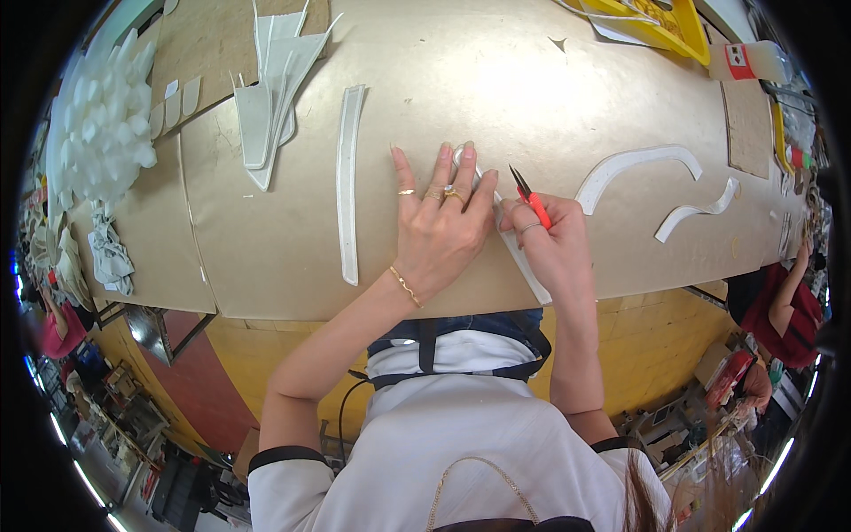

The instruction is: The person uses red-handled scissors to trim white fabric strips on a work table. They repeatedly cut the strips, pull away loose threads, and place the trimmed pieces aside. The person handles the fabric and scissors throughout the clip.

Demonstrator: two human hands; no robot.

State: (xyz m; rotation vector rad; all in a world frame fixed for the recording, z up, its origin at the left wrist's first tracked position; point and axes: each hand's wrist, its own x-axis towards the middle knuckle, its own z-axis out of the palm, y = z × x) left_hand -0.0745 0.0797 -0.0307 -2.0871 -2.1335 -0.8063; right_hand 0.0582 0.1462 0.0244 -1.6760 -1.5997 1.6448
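A narrow white strip lies on the tan work table in front of me, its far end curling at my left fingertips. My left hand rests flat on it with the fingers spread, covering its middle. My right hand is closed around red-handled thread snips, whose dark pointed blades aim away and to the left, just above the table. The right fingertips meet the strip's right edge. Left of my hands lies a nearly straight white strip. On the right are a broad curved white strip and a smaller wavy one.
White pieces with loose threads lie at the far left, near a heap of translucent white pieces and a crumpled cloth. A yellow tray and a bottle stand far right. Another person is beyond the right edge.
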